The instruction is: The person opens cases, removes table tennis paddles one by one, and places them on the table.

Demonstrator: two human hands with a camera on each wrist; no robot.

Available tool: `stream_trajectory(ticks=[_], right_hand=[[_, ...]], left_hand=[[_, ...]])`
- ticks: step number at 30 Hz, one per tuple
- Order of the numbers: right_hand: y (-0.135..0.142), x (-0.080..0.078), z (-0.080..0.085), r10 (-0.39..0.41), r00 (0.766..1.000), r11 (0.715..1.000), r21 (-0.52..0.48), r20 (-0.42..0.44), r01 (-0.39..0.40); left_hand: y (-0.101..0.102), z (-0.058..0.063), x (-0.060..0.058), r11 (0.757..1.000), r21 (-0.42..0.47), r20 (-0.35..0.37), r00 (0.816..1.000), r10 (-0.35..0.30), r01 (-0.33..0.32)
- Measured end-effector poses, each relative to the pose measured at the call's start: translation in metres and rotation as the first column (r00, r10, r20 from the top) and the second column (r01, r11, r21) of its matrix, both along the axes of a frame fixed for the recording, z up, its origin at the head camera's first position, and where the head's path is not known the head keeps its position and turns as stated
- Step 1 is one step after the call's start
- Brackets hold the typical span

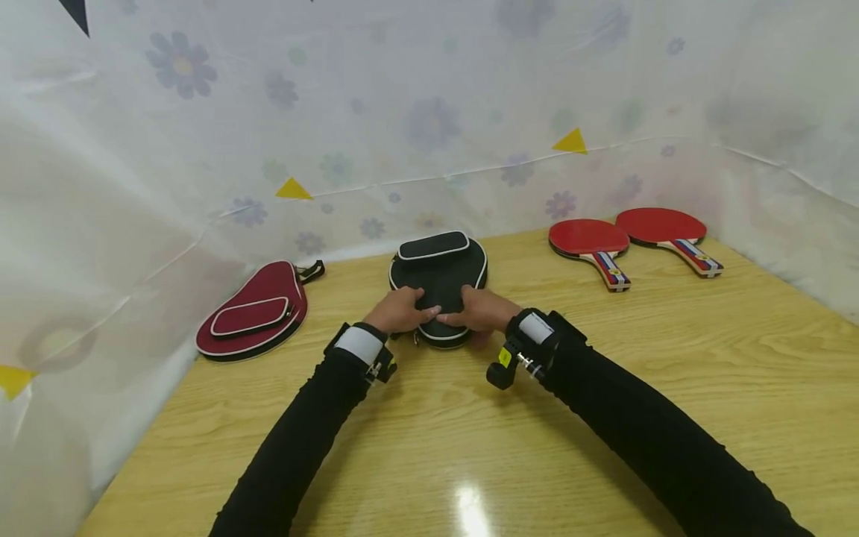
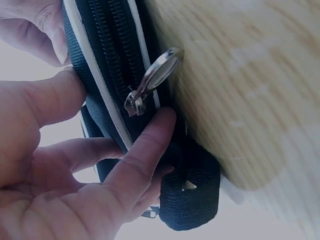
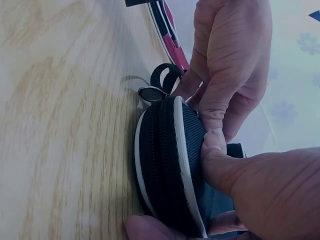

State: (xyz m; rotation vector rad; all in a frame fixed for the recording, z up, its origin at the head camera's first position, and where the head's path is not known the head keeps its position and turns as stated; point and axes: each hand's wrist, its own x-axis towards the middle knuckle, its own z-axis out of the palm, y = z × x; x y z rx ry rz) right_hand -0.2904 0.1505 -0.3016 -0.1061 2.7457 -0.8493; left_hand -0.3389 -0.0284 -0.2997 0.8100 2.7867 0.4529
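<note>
A black table tennis paddle case with white piping lies on the wooden table, its small front pocket toward the back. My left hand grips the case's left edge, thumb on top and fingers along the side. Opposite it, my right hand grips the right edge, its thumb also on top, the two thumb tips almost meeting. The left wrist view shows a metal zipper pull beside the left fingers, with a black strap loop below. At the case's rounded end, the zipper runs between two white edges.
To the left on the table lies a maroon paddle case with a black strap. Two red paddles, one nearer and one farther right, lie at the back right. A flower-patterned curtain hangs behind the table.
</note>
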Motion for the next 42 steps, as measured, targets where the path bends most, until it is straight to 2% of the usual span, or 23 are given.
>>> stream_trajectory(ticks=[5, 10, 15, 19, 22, 24, 26, 30, 32, 34, 36, 39, 41, 42], right_hand=[[0.001, 0.001, -0.002, 0.002, 1.000, 0.999, -0.044, -0.001, -0.002], [0.007, 0.002, -0.003, -0.016, 1.000, 0.999, -0.037, -0.016, 0.016], [0.017, 0.002, -0.002, -0.084, 0.989, 0.996, 0.016, -0.119, 0.087], [0.023, 0.000, -0.005, -0.118, 0.955, 0.992, 0.014, -0.271, 0.127], [0.024, -0.001, -0.007, -0.145, 0.932, 0.988, -0.001, -0.331, 0.153], [0.022, -0.002, -0.007, -0.181, 0.924, 0.983, -0.029, -0.336, 0.182], [0.020, -0.003, -0.007, -0.243, 0.906, 0.970, -0.085, -0.346, 0.228], [0.013, -0.006, -0.008, -0.332, 0.848, 0.941, -0.203, -0.413, 0.269], [0.009, -0.006, -0.009, -0.348, 0.819, 0.934, -0.237, -0.455, 0.265], [0.005, -0.006, -0.010, -0.343, 0.809, 0.935, -0.251, -0.476, 0.249], [0.000, -0.006, -0.012, -0.294, 0.818, 0.952, -0.223, -0.494, 0.207], [-0.007, -0.004, -0.017, -0.155, 0.837, 0.987, -0.108, -0.524, 0.116], [-0.011, -0.004, -0.020, -0.048, 0.847, 0.999, -0.020, -0.529, 0.044], [-0.013, -0.004, -0.022, 0.004, 0.849, 1.000, 0.028, -0.528, 0.013]], left_hand=[[0.001, -0.002, 0.003, 1.000, -0.026, -0.016, 1.000, 0.015, -0.015], [0.010, -0.003, 0.014, 0.998, -0.027, -0.076, 0.995, 0.057, -0.060], [0.033, -0.001, 0.031, 0.995, -0.049, -0.125, 0.989, 0.085, -0.091], [0.059, -0.001, 0.044, 0.977, -0.110, -0.137, 0.976, 0.169, -0.185], [0.073, -0.001, 0.049, 0.964, -0.159, -0.234, 0.956, 0.174, -0.215], [0.076, -0.002, 0.049, 0.964, -0.170, -0.315, 0.938, 0.146, -0.207], [0.075, -0.001, 0.048, 0.973, -0.138, -0.354, 0.927, 0.128, -0.187], [0.061, 0.007, 0.049, 0.988, 0.004, -0.322, 0.935, 0.147, -0.154], [0.052, 0.011, 0.051, 0.994, 0.026, -0.359, 0.927, 0.111, -0.109], [0.043, 0.016, 0.054, 0.997, 0.033, -0.417, 0.906, 0.074, -0.066], [0.035, 0.019, 0.057, 1.000, 0.003, -0.510, 0.860, 0.015, -0.016], [0.025, 0.023, 0.059, 0.999, -0.035, -0.602, 0.798, -0.033, 0.015], [0.019, 0.025, 0.060, 0.996, -0.092, -0.647, 0.759, -0.072, 0.017], [0.016, 0.026, 0.060, 0.988, -0.154, -0.678, 0.727, -0.112, 0.009]])
